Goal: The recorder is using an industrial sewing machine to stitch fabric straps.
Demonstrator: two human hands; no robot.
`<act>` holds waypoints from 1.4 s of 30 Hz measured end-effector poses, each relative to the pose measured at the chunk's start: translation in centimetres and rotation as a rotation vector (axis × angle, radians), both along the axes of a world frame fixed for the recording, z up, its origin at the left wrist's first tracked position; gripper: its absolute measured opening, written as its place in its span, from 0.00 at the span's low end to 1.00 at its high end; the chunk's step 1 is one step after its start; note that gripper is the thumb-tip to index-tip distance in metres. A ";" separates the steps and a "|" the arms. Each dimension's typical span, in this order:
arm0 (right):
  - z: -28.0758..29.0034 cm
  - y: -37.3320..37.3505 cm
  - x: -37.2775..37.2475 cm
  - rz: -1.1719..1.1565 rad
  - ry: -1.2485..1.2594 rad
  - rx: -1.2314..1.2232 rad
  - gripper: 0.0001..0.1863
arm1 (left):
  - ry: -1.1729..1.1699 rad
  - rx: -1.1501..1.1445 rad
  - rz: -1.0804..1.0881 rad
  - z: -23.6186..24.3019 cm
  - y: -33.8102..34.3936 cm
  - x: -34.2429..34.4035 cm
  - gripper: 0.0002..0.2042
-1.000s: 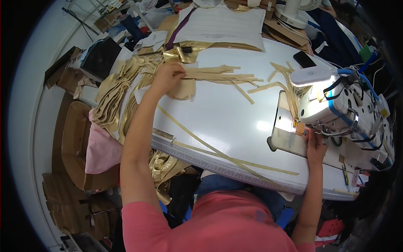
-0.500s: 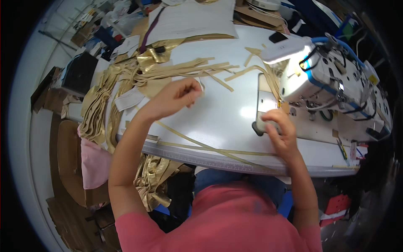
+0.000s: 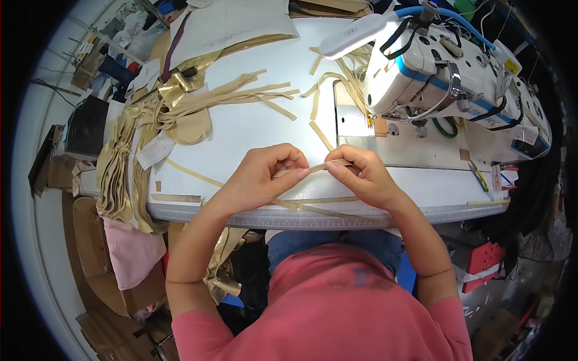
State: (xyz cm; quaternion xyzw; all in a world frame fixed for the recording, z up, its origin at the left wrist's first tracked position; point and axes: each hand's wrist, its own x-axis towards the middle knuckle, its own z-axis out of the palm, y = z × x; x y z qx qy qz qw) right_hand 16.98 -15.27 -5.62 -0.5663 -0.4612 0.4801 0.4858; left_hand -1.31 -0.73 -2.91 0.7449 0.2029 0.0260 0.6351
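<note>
Near the table's front, my left hand (image 3: 268, 177) and my right hand (image 3: 361, 177) pinch a narrow beige fabric strip (image 3: 317, 168), its short middle span showing between them. Both sets of fingers are closed around it. Behind my hands, a pile of beige strips (image 3: 223, 95) fans rightward from gold metallic fabric (image 3: 180, 83). More strips (image 3: 322, 84) run to the head and plate of a white sewing machine (image 3: 397, 84) at the right. Long thin tan bands (image 3: 189, 173) lie on the white table (image 3: 253, 138), passing under my hands toward the ruler along its edge (image 3: 241, 215).
White pattern sheets (image 3: 229, 21) lie at the back. Stacked fabric (image 3: 114, 174) covers the left side. Small snips (image 3: 480, 178) lie at the right front. A pink cloth (image 3: 129, 253) hangs over a cardboard box (image 3: 90, 265); a red object (image 3: 484, 265) is low at the right.
My left hand has left the strip pile and my right hand has left the machine. They now meet at front centre, holding a strip. The view has shifted with my head.
</note>
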 end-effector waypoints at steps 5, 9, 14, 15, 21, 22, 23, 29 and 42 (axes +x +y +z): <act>-0.5 -0.1 -0.7 -0.097 -0.057 0.142 0.09 | -0.050 0.149 0.059 -0.7 -0.3 0.0 0.03; 0.0 -0.2 -0.8 -0.046 -0.064 0.269 0.09 | -0.243 0.435 0.207 -1.1 -1.0 0.4 0.04; 0.3 0.1 -1.5 -0.119 0.521 0.204 0.06 | -0.446 0.622 0.190 -0.9 -2.5 1.2 0.03; 0.2 0.1 -1.6 -0.120 0.518 0.203 0.06 | -0.517 0.634 0.199 -1.1 -2.7 1.3 0.04; -0.6 -0.3 -2.0 -0.141 0.491 0.315 0.06 | -0.613 0.504 0.276 -2.0 -3.8 2.2 0.05; -0.6 -0.3 -1.9 -0.146 0.460 0.343 0.06 | -0.613 0.503 0.279 -2.3 -3.9 2.3 0.05; -0.6 -0.3 -1.9 -0.151 0.430 0.372 0.07 | -0.627 0.473 0.300 -2.7 -4.0 2.4 0.05; -0.8 -0.3 -1.8 -0.178 0.403 0.381 0.06 | -0.672 0.355 0.319 -3.3 -4.3 2.7 0.04; -1.2 -0.4 -2.0 -0.282 0.308 0.351 0.04 | -0.554 0.117 0.343 -3.3 -4.7 3.0 0.03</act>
